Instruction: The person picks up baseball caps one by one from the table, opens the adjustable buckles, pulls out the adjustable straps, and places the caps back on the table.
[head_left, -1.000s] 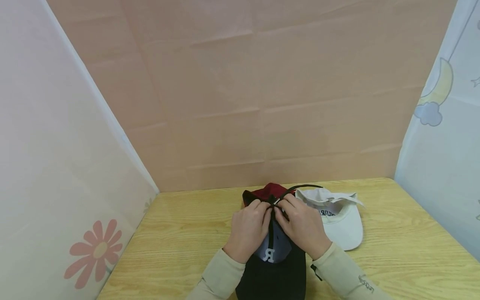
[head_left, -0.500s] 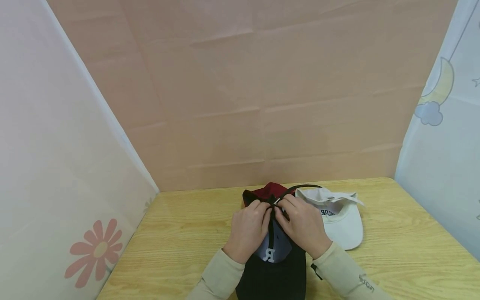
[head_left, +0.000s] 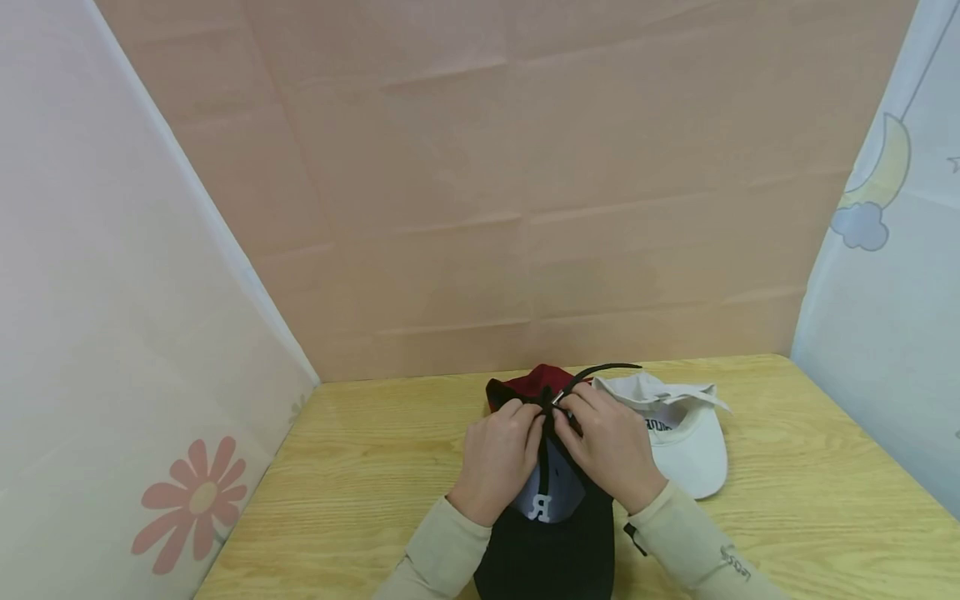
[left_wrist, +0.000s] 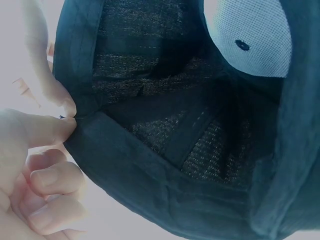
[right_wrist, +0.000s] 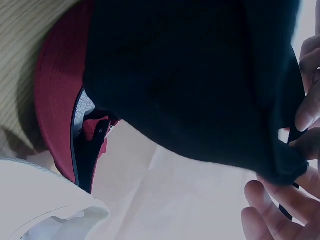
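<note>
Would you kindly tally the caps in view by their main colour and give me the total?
Black cap: 1
Dark red cap: 1
White cap: 1
Total: 3

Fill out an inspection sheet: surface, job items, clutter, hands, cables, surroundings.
Surface: table, wood-grain top.
Job items: black cap, inside showing; its strap sticks out past the buckle.
Clutter: red cap beyond, partly hidden; white cap on the right.
Hands: left hand pinches the black cap's rim; right hand grips it beside the buckle.
Cables: nothing seen.
Surroundings: creased tan backdrop; pale side panels, flower left, moon right.
</note>
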